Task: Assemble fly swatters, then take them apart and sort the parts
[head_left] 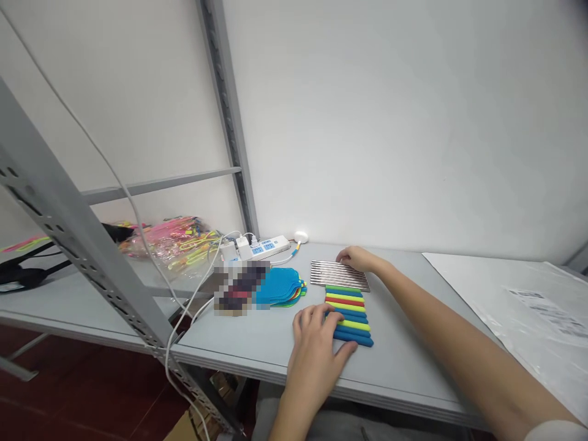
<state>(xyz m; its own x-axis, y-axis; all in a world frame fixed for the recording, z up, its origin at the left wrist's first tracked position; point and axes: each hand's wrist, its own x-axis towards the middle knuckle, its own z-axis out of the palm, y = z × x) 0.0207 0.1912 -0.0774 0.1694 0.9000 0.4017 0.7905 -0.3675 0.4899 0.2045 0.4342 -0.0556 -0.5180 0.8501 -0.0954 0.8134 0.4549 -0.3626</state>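
Observation:
My left hand [318, 331] rests on the left end of a row of foam tubes [349, 327] in blue, yellow-green and red, its fingers spread and the thumb apart. Just beyond the tubes, several shiny metal rods [328, 274] lie side by side. My right hand [359, 259] reaches to the far side of these rods, fingers curled down on the farthest metal rod; the fingertips are partly hidden. Left of the rods is a stack of flat blue mesh pieces [281, 285], with red, yellow and green edges showing beneath.
A power strip [271, 247] with plugs and white cables stands by the wall. A metal shelf post [82, 220] rises at the left, and plastic-wrapped colourful items [177, 242] lie behind it. A large white plastic bag [514, 306] covers the right side. A pixelated patch hides something beside the mesh stack.

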